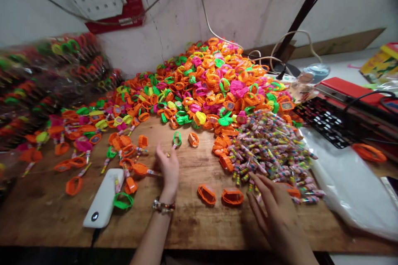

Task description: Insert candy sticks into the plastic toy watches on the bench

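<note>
- Left hand (168,167): center of frame, just left of middle, over the wooden table (189,227). Fingers blurred, slightly apart; can't tell whether they pinch anything.
- Green toy watch (177,138): right at the left fingertips, near frame center; contact unclear. Loose orange toy watch (193,140) just right of it.
- Right hand (276,205): lower right, fingers moderately spread, tips at the lower-left edge of the printed tube pile (270,145). Can't tell whether a tube is gripped.
- Two more orange bands lie lower center, between the hands: left one (207,194), right one (232,196), well apart from the left hand.
- Big mixed toy-watch heap (214,83): upper center, against the wall; its lower right meets the tubes.
- Watches with tubes attached (83,145): scattered center left.
- White power bank (104,198): lower left, green band (123,201) beside it.
- Bagged bundles (77,62): upper left, blurred.
- Clear plastic bags (348,182): lower right.
</note>
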Tool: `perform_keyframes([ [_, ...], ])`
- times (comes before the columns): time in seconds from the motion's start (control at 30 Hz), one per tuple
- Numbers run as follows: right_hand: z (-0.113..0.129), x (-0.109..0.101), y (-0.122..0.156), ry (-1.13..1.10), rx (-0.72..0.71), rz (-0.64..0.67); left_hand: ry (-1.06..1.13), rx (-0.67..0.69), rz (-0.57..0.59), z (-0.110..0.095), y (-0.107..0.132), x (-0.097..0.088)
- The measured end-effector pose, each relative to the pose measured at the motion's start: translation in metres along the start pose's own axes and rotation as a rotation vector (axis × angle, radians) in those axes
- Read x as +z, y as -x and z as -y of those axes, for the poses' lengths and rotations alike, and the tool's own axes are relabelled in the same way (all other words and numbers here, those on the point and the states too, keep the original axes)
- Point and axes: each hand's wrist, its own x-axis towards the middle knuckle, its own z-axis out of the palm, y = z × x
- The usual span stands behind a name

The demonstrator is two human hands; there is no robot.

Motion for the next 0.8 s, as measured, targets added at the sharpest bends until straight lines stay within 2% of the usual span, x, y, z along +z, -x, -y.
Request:
perform_keyframes([
  [0.1,0.006,0.014,0.003,-0.039,-0.09,0.018,-0.158,0.185,0.181,-0.007,0.007,0.025],
  [0.17,0.015,0.023,0.005,-0.097,-0.109,0.028,-0.25,0.257,0.256,-0.007,0.004,0.035],
  [0.23,0.024,0.029,0.007,-0.159,-0.115,0.052,-0.333,0.28,0.251,-0.002,-0.007,0.036],
  [0.3,0.03,0.031,0.007,-0.188,-0.131,0.075,-0.404,0.278,0.185,0.004,-0.021,0.032],
  [0.4,0.031,0.032,0.006,-0.172,-0.134,0.034,-0.462,0.291,0.132,0.011,-0.032,0.027],
  [0.6,0.025,0.041,0.009,-0.137,-0.087,0.038,-0.405,0.437,0.332,0.002,-0.025,0.046],
  [0.8,-0.003,0.031,0.001,0.102,-0.035,0.071,-0.23,0.373,0.426,-0.011,-0.028,0.052],
])
